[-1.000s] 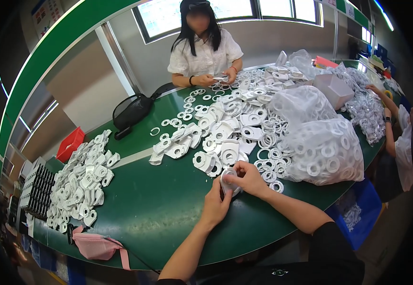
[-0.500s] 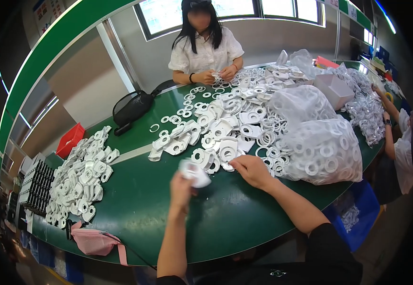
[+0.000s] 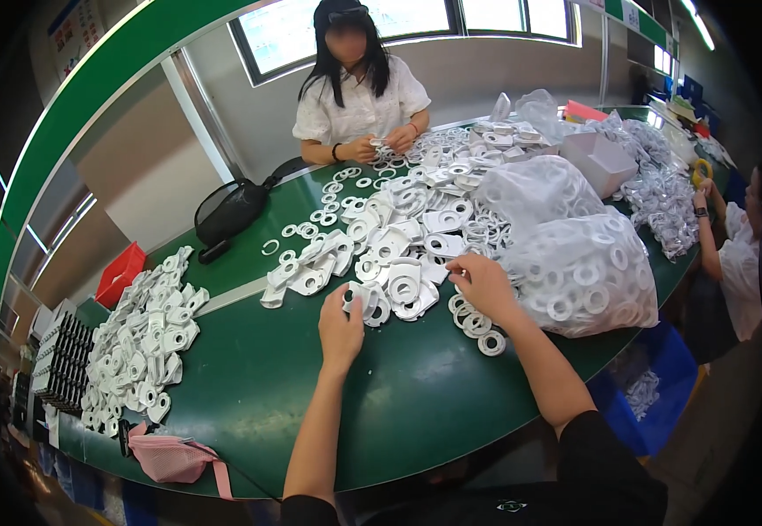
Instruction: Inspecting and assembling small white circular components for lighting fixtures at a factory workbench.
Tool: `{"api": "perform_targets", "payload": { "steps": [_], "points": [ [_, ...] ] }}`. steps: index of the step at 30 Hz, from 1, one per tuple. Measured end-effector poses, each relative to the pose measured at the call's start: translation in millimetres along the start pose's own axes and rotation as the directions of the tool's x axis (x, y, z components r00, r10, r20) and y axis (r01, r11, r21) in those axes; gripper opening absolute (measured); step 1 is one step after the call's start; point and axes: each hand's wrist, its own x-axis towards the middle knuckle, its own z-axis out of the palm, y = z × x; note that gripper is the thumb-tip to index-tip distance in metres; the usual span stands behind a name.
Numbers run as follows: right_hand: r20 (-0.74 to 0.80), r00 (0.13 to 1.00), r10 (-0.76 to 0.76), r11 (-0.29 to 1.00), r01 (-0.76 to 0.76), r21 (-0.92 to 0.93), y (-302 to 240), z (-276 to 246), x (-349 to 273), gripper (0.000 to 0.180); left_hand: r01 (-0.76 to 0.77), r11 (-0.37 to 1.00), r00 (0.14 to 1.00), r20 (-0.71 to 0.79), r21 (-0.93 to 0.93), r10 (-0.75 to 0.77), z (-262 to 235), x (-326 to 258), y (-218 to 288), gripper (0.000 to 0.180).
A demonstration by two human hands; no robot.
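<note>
My left hand [image 3: 341, 335] is at the near edge of a heap of white plastic parts [image 3: 390, 245], flat plates with round holes. Its thumb and fingers close round one white plastic part [image 3: 356, 299], partly covered by the hand. To its right, my right hand [image 3: 486, 287] reaches over the heap's near right side, beside loose white rings [image 3: 491, 343]. The right fingers are bent but apart, with their tips close to the parts; nothing shows clearly between them.
A clear bag of white rings [image 3: 583, 276] bulges at the right. Another heap of white parts [image 3: 140, 351] covers the left side, near a red bin [image 3: 121, 274] and pink pouch [image 3: 170, 458]. A black mesh bag [image 3: 232, 213] lies farther back. One co-worker [image 3: 359, 105] faces me; another [image 3: 736, 245] works at right.
My left hand has moved forward to the heap's edge. The right hand has shifted up over the heap, its fingers spreading, and more loose rings show beneath it. The whole view has shifted slightly.
</note>
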Motion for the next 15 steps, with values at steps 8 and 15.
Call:
{"api": "perform_targets", "payload": {
  "steps": [8, 15],
  "points": [
    [0.123, 0.970, -0.210, 0.975, 0.198, 0.101, -7.8, 6.7, -0.7, 0.014, -0.127, 0.963, 0.992, 0.026, 0.237, 0.124, 11.4, 17.0, 9.2, 0.044],
    [0.459, 0.669, -0.584, 0.809, 0.522, 0.269, -58.2, 67.8, -56.6, 0.061, 0.207, 0.945, 0.945, -0.199, -0.253, -0.260, -38.6, 6.0, 9.0, 0.022]
  ]
}}
